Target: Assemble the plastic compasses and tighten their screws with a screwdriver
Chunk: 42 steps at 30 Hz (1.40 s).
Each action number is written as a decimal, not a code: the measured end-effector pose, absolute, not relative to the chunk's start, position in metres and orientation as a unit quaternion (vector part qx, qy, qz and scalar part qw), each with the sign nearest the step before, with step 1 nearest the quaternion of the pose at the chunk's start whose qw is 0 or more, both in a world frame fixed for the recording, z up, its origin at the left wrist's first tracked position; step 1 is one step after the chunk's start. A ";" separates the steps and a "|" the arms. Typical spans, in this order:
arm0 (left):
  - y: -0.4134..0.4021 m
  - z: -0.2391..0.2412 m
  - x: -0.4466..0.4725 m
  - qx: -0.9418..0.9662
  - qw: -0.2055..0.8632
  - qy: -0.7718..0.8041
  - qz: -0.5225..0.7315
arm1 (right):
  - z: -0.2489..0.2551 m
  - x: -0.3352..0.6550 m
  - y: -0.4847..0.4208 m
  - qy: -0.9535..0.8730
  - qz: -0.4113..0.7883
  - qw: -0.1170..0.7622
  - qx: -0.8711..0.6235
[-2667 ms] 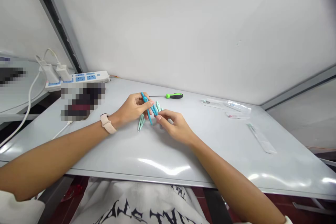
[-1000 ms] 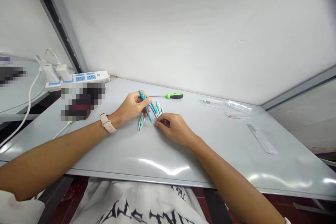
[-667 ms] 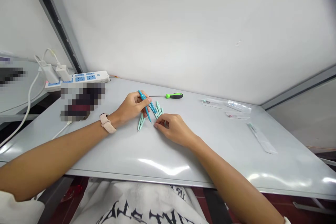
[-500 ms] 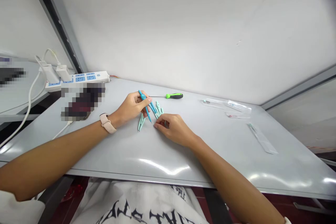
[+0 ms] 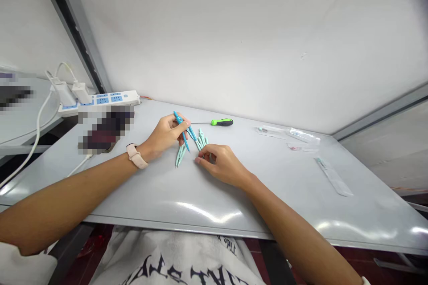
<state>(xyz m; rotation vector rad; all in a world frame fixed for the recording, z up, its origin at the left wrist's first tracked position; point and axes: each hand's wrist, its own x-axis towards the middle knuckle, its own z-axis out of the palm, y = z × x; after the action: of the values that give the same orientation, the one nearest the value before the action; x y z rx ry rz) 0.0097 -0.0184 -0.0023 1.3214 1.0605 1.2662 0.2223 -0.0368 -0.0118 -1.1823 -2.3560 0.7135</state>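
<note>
My left hand (image 5: 166, 134) grips a blue drawing compass (image 5: 185, 140) between thumb and fingers, with its legs pointing down toward the table. My right hand (image 5: 222, 164) rests on the table with curled fingers, holding nothing I can see. Its fingertips lie just beside a cluster of pale teal compass-like pieces (image 5: 202, 140). Another pale teal piece (image 5: 179, 156) lies below my left hand. Part of the cluster is hidden behind the blue compass and my fingers.
A screwdriver with a green-and-black handle (image 5: 222, 122) lies behind my hands on the pale grey table (image 5: 214, 205). Clear plastic packets (image 5: 302, 136) and a long sleeve (image 5: 332, 177) lie to the right. A power strip (image 5: 115, 97) with plugged-in chargers stands at back left.
My left hand has lifted and shifted slightly left, tilting the blue compass. My right hand has moved off the compass and now lies lower, beside the pale teal pieces.
</note>
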 end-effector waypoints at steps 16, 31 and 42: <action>-0.016 -0.004 0.009 0.549 0.515 0.441 0.489 | -0.013 0.222 -0.037 -0.814 0.264 0.292 -0.427; -0.020 -0.003 0.010 0.586 0.560 0.416 0.414 | -0.011 0.220 -0.038 -0.804 0.283 0.328 -0.407; -0.017 0.000 0.007 0.580 0.501 0.476 0.431 | -0.014 0.221 -0.038 -0.821 0.252 0.311 -0.407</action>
<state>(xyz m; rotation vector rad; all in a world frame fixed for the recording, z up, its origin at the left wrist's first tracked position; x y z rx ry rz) 0.0066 -0.0172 -0.0002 1.4027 1.1512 1.0416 0.2209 -0.0381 -0.0143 -1.0749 -2.1661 0.6661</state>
